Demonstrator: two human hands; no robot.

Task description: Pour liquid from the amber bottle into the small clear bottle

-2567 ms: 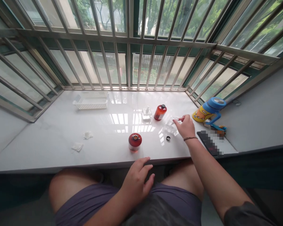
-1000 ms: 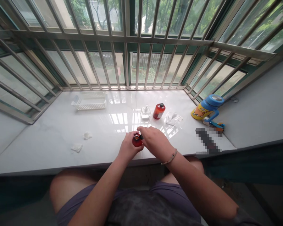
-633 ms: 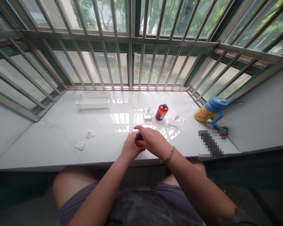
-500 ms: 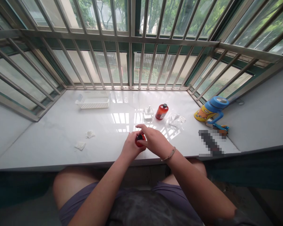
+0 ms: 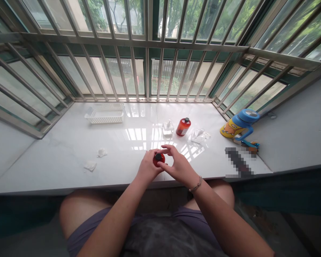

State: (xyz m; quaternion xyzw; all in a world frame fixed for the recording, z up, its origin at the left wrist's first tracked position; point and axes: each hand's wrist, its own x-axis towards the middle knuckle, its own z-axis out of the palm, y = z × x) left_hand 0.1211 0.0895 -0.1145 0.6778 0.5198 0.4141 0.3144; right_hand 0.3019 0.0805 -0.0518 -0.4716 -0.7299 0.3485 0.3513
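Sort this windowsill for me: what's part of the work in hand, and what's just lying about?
In hand: red bottle with black cap, gripped by the left hand; right hand beside it.

Lying about: orange bottle, small clear bottle, clear plastic wrapper, white plastic basket, tissue scraps, yellow cup with blue lid.

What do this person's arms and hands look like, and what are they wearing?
The left hand and right hand are bare and ungloved, and the forearms show no sleeves. A thin bracelet circles the right wrist, and a mottled grey top shows below.
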